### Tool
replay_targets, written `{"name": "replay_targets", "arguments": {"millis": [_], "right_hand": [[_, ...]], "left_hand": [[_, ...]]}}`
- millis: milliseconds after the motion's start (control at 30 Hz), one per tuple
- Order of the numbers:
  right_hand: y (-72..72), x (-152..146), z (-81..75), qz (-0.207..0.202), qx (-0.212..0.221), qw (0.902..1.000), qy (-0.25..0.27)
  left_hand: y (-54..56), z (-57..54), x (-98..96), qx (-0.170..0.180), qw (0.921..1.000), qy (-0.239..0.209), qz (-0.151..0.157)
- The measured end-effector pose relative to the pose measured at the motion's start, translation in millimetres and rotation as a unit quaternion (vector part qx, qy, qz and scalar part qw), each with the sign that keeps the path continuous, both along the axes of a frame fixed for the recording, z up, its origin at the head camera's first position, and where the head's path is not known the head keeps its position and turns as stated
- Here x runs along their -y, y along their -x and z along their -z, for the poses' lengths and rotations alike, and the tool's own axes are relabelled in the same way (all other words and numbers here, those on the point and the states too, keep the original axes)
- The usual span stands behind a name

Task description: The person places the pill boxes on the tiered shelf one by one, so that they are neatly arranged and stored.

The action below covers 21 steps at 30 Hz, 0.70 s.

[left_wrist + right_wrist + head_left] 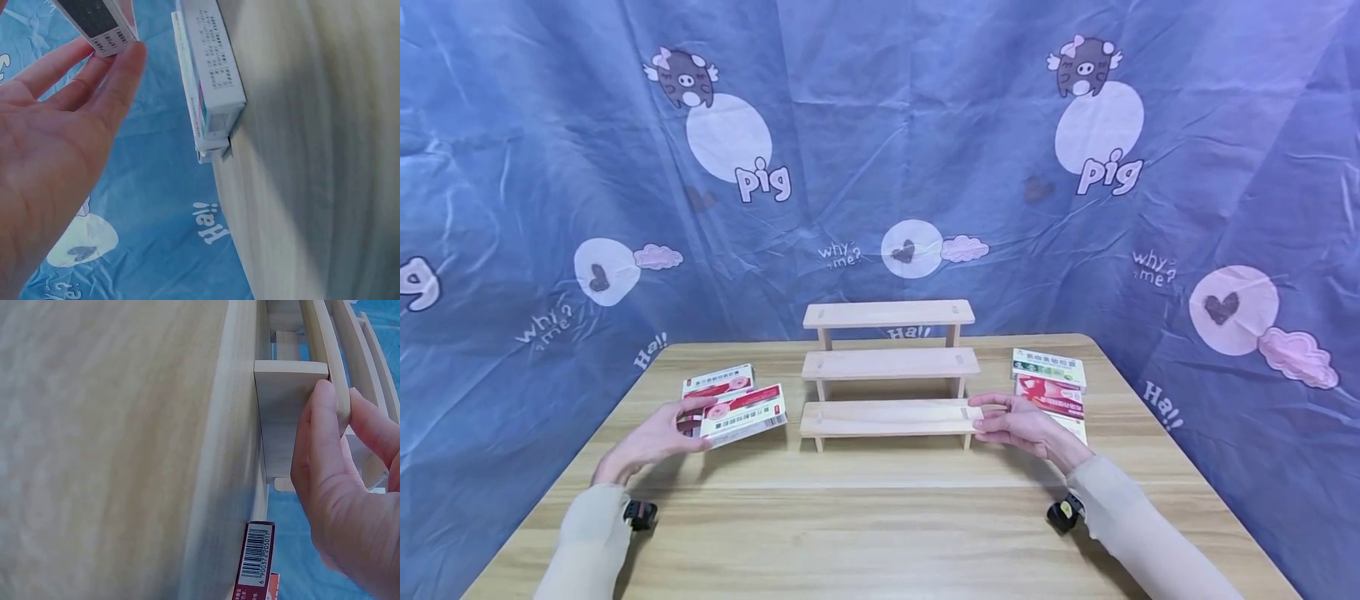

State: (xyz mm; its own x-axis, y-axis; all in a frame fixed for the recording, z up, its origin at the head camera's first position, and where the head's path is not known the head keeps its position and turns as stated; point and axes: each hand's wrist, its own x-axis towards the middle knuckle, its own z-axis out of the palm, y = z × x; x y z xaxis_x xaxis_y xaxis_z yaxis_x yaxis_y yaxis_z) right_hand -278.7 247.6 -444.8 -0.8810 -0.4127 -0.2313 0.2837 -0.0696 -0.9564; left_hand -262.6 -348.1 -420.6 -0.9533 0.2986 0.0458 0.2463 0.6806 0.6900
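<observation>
My left hand grips a red and white medicine box by its left end, thumb on the near side, and holds it tilted above the table. In the left wrist view the box shows only its lower end, between thumb and fingers. A pale wooden three-step stand stands in the middle of the table. My right hand pinches the right end of its lowest board. The right wrist view shows the thumb and fingers on opposite faces of that board.
Behind the held box lies another red and white medicine box. On the right, a green and white box and a red box lie overlapping, a white edge showing nearer. A blue printed curtain hangs around the wooden table.
</observation>
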Motion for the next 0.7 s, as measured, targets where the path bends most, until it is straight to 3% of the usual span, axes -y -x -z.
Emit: {"name": "replay_targets", "arguments": {"millis": [67, 333, 567, 700], "right_hand": [[0.4, 0, 0.2, -0.001, -0.003, 1.0000, 0.000], [-0.1, -1, -0.9, 0.001, -0.001, 1.0000, 0.006], [-1.0, -1, -0.8, -0.009, -0.006, 0.9998, 0.015], [-0.9, 0, -0.1, -0.013, -0.007, 0.9997, 0.019]], "left_hand": [[4.6, -2.9, -0.4, 0.011, 0.9998, -0.013, -0.012], [15.2, -13.3, -0.9, -0.017, 0.9993, -0.011, -0.030], [15.1, -20.1, -0.6, -0.027, 0.9989, 0.001, -0.039], [14.2, -26.9, -2.8, -0.032, 0.9988, -0.019, -0.033]]}}
